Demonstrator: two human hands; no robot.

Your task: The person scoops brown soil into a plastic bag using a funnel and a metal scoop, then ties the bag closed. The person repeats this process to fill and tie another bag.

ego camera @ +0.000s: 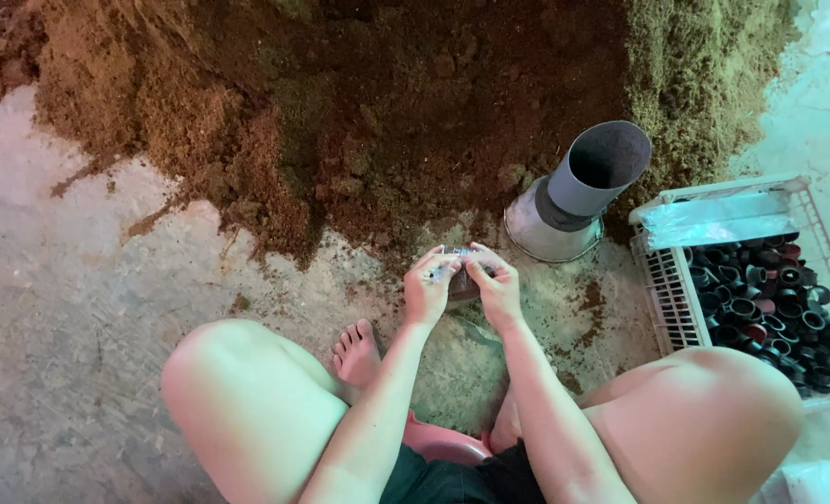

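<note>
I'm pinching a clear bag (459, 271) open with both hands, left hand (427, 289) and right hand (496, 287) gripping its rim, just before the soil heap (359, 112). Next it probably needs filling; funnel (574, 191) standing nearby.

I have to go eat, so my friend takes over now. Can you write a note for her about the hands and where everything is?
Left hand and right hand: both pinch one small clear bag, held low over the floor.
Soil pile: just ahead of the hands.
Grey funnel tube: stands at the pile's edge, to the right.
White crate of small black rings: far right.
Done: bag in hand; whether it holds soil, I cannot tell.
Left: funnel and crate not touched.
</note>
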